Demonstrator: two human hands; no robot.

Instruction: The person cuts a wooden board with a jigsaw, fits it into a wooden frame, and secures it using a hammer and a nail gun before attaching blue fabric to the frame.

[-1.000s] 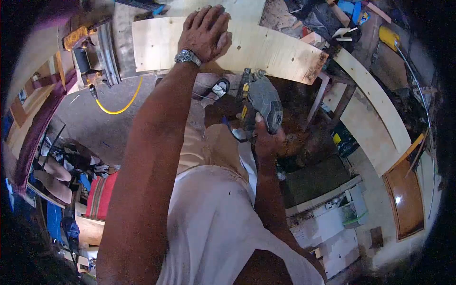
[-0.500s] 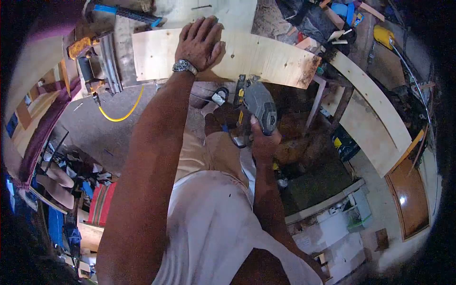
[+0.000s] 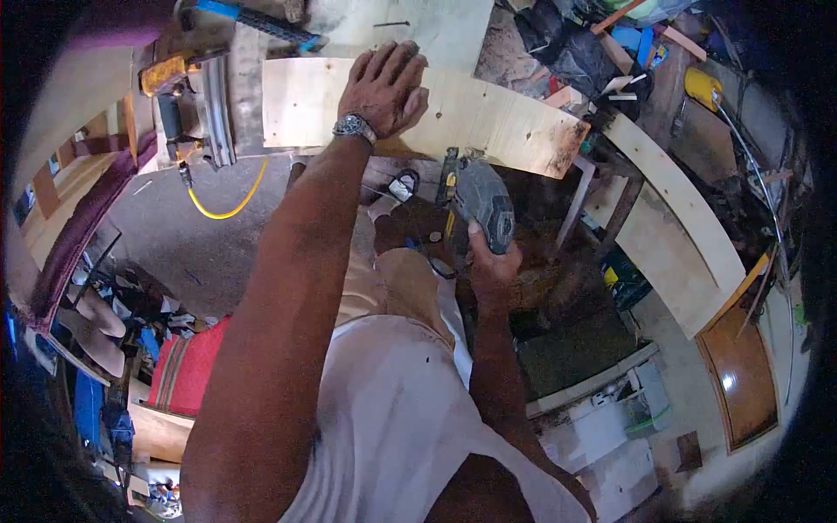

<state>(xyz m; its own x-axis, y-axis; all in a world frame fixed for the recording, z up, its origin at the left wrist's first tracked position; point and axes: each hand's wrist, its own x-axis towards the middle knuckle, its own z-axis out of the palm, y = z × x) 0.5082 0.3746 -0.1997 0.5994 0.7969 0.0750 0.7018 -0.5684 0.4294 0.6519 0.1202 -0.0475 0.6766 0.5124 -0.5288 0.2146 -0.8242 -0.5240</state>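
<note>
My left hand (image 3: 384,90), with a metal watch on the wrist, lies flat on a pale wooden board (image 3: 479,118), fingers stretched out. The board rests across the work surface and has a dark stain at its right end. In my right hand (image 3: 495,264) is a grey and yellow power tool that looks like a jigsaw (image 3: 482,199), gripped from its rear. The tool's front is at the near edge of the board, right of my left hand; its blade cannot be made out.
A nail gun (image 3: 183,109) with a yellow air hose (image 3: 228,213) lies at the left. A blue-handled tool (image 3: 257,22) and a nail (image 3: 391,23) lie beyond the board. Long boards (image 3: 676,187) and scrap clutter fill the right side. A red striped cloth (image 3: 187,366) is at lower left.
The whole view has shifted slightly. Relative to the board, the jigsaw sits a little further left along the near edge. My left hand keeps its place on the board.
</note>
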